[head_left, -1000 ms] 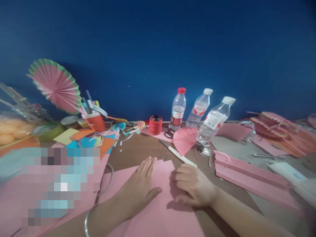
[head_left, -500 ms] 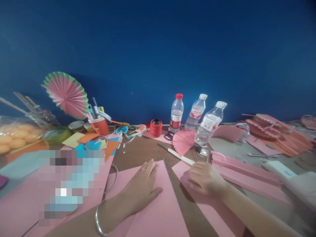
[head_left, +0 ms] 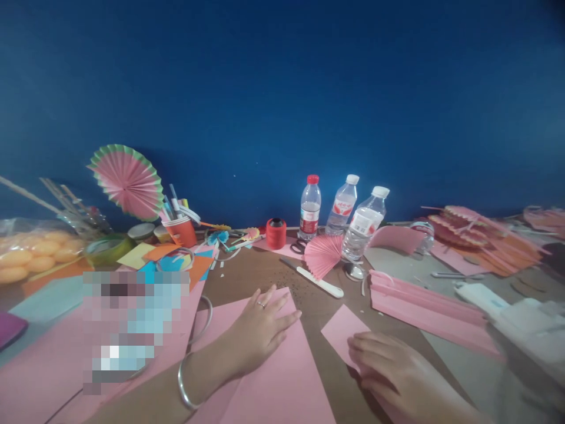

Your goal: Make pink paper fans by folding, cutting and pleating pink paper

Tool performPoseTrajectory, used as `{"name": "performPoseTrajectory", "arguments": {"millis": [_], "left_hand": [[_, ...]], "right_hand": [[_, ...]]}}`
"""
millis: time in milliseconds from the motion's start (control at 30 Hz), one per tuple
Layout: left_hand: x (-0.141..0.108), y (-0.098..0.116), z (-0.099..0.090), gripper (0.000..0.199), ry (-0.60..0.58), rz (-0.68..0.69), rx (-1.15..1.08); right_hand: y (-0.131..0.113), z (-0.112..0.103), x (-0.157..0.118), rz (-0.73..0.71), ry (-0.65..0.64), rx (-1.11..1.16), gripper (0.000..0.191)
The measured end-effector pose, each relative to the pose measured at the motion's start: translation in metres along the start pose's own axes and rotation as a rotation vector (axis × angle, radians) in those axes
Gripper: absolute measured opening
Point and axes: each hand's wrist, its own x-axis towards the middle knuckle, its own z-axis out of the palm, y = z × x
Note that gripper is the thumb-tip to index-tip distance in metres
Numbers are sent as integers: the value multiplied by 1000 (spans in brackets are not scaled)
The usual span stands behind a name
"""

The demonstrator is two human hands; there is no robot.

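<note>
My left hand [head_left: 260, 333], wearing a ring and a silver bangle, lies flat with spread fingers on a large sheet of pink paper [head_left: 278, 394]. My right hand [head_left: 388, 368] has its fingers together over a narrower piece of pink paper [head_left: 342, 330] and grips it; the thumb is hidden. A strip of bare brown table [head_left: 315, 335] separates the two papers. Beyond the hands lie a white-handled knife [head_left: 320, 282] and a pink pleated paper fan [head_left: 324, 254]. Dark crumbs are scattered beside the blade.
Three bottles [head_left: 310, 206] stand at the back beside a red thread spool [head_left: 276, 234] and scissors [head_left: 298, 246]. Folded pink paper [head_left: 428, 306] lies right. Left are a cup of pens [head_left: 180, 231], a round pleated fan [head_left: 126, 182] and a bag of orange balls [head_left: 35, 250].
My right hand has moved nearer and to the right, away from the knife handle, and the narrower pink paper has shifted with it. My left hand stays on its sheet, fingers spread wider.
</note>
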Motion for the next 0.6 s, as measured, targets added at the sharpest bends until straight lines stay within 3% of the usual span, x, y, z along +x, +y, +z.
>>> {"name": "performPoseTrajectory", "arguments": {"millis": [167, 267, 367, 467, 533, 600], "left_hand": [[-1, 5, -3, 42, -20, 5, -8], [-3, 8, -4, 45, -11, 23, 32], [-3, 12, -4, 56, -11, 18, 94], [-2, 16, -2, 60, 6, -11, 103], [0, 17, 0, 63, 21, -40, 95], [1, 15, 4, 67, 40, -76, 88]], "right_hand": [[7, -4, -1, 93, 270, -16, 20], [26, -28, 14, 259, 567, -134, 22], [50, -55, 45, 364, 737, -346, 25], [61, -57, 77, 379, 676, -426, 30], [53, -38, 93, 413, 580, -354, 44], [34, -9, 102, 276, 401, -204, 43]]}}
